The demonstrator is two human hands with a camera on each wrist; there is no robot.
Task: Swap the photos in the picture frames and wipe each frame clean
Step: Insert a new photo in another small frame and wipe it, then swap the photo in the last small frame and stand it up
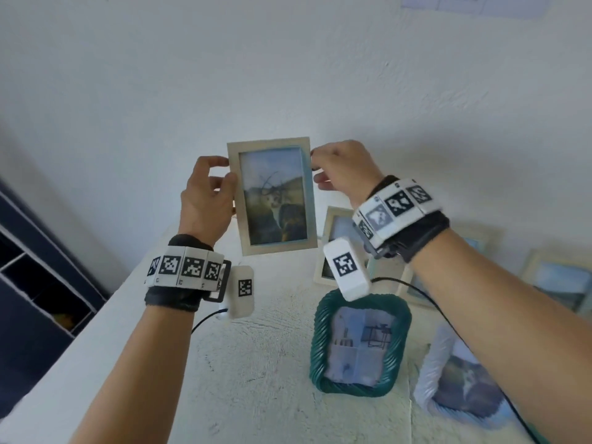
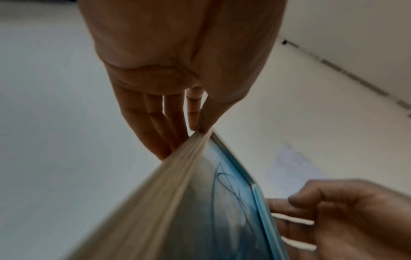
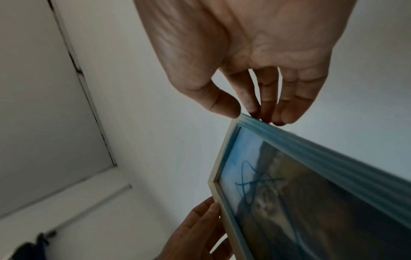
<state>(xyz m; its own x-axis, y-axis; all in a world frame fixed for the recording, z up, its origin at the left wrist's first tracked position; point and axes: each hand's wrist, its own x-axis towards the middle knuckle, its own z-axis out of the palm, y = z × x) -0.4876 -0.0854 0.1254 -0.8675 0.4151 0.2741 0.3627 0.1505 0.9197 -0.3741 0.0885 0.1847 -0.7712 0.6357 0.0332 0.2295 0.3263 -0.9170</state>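
A beige picture frame (image 1: 272, 195) with a blue inner rim is held upright in the air in front of the white wall. Its photo shows a cat under a blue sky, with dark scribbles on the glass. My left hand (image 1: 209, 190) pinches the frame's left edge, thumb in front and fingers behind. My right hand (image 1: 336, 169) pinches the right edge near the top corner. The left wrist view shows that frame (image 2: 200, 202) edge-on between my thumb and fingers (image 2: 171, 123). In the right wrist view my fingertips (image 3: 262, 112) meet the top corner of the frame (image 3: 289, 184).
Below the hands a white textured surface (image 1: 256, 363) holds a green rope-edged frame (image 1: 358, 342), a pale ridged frame (image 1: 464, 379), and several beige frames (image 1: 336, 248) leaning at the back. A dark shelf unit (image 1: 35, 283) stands to the left.
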